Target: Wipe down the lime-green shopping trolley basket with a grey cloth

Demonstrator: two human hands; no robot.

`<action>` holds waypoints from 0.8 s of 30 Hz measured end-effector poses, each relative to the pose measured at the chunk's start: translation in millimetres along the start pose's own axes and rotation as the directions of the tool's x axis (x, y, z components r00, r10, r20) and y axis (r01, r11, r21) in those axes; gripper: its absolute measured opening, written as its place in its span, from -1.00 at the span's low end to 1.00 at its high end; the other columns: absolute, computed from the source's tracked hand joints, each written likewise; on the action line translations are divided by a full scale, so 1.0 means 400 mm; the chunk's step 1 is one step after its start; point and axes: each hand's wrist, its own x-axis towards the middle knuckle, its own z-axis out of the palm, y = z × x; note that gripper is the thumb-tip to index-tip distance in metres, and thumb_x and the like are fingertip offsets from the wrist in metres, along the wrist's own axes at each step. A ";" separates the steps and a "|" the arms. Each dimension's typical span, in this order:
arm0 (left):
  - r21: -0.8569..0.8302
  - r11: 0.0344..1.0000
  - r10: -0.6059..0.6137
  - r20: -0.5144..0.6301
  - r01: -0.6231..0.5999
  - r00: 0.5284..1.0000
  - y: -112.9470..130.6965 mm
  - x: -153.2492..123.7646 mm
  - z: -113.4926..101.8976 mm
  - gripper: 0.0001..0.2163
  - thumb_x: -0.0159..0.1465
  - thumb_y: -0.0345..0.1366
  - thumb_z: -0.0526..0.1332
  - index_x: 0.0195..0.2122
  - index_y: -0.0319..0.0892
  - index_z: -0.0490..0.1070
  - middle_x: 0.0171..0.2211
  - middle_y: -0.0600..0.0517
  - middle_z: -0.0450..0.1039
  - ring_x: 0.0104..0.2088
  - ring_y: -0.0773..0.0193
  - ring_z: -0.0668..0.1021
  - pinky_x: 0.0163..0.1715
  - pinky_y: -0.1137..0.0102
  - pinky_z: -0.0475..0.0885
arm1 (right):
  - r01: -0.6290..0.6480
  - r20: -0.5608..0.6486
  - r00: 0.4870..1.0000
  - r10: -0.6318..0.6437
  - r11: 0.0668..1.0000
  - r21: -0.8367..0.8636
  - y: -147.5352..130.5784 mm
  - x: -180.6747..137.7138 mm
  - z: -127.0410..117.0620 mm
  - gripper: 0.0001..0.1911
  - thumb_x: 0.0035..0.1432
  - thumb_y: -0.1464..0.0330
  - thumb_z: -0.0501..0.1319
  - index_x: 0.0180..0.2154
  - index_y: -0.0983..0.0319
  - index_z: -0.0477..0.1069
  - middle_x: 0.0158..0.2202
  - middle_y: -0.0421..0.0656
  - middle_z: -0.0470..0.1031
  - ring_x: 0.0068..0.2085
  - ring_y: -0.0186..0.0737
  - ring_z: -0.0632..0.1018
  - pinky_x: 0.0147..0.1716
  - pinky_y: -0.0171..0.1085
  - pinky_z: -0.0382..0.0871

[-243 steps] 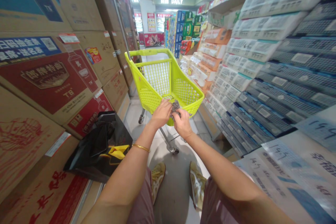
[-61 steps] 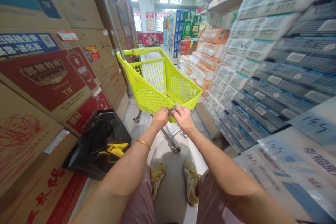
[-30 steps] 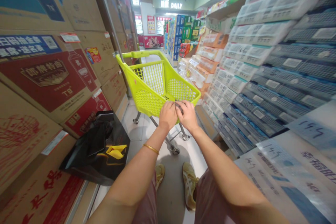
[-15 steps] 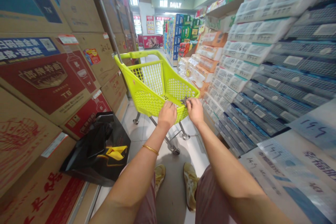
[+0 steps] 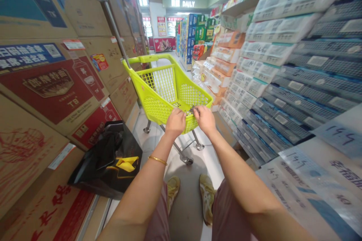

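Observation:
A lime-green plastic shopping cart (image 5: pixel 158 99) with perforated sides stands in front of me, nothing visible in its basket. My left hand (image 5: pixel 175 121) is closed over the cart's near rim, fingers curled. Beside it, my right hand (image 5: pixel 205 119) is closed at the same rim, pinching a small dark grey crumpled thing (image 5: pixel 194 109), possibly cloth. Fingers cover much of that thing, so its kind cannot be told. A gold bangle (image 5: pixel 157 160) circles my left wrist.
Stacked cardboard cartons (image 5: pixel 42 86) line the left, with a black bag (image 5: pixel 113 184) leaning against them at floor level. Piled tissue packs (image 5: pixel 268 56) and blue-grey packs (image 5: pixel 285 120) rise on the right. Farther down the aisle stand green boxes (image 5: pixel 201 30).
Both hands have shifted slightly left along the cart's rim. The grey thing has moved left with my right hand. The cart stays in nearly the same spot.

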 end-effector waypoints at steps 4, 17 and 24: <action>-0.024 0.999 0.021 -0.001 -0.021 1.000 -0.014 -0.002 -0.006 -0.75 0.28 -0.36 -0.05 -0.47 -0.21 0.35 -0.38 -0.07 0.38 -0.25 0.19 0.40 -0.12 0.23 0.35 | -0.035 0.062 0.997 0.037 0.999 -0.032 0.015 0.018 -0.012 -0.70 0.23 0.25 -0.05 -0.17 0.20 0.38 -0.23 -0.10 0.47 -0.20 -0.20 0.43 -0.25 -0.31 0.21; -0.065 0.998 -0.026 -0.030 0.024 0.999 -0.068 -0.039 -0.065 -0.74 0.29 -0.33 -0.07 -0.45 -0.20 0.34 -0.33 -0.07 0.41 -0.19 0.21 0.42 -0.09 0.26 0.36 | -0.028 0.063 0.998 0.028 1.000 -0.004 -0.078 -0.001 -0.005 -0.71 0.21 0.25 -0.03 -0.26 0.23 0.40 -0.29 -0.08 0.48 -0.25 -0.21 0.44 -0.29 -0.31 0.21; -0.089 0.996 -0.002 -0.025 0.000 1.000 -0.095 -0.048 -0.076 -0.74 0.30 -0.32 -0.08 -0.42 -0.23 0.35 -0.31 -0.10 0.42 -0.16 0.21 0.43 -0.05 0.27 0.35 | -0.048 0.088 0.995 0.052 0.998 -0.039 -0.115 -0.020 -0.016 -0.69 0.20 0.20 -0.02 -0.23 0.23 0.38 -0.29 -0.06 0.46 -0.27 -0.18 0.44 -0.34 -0.30 0.20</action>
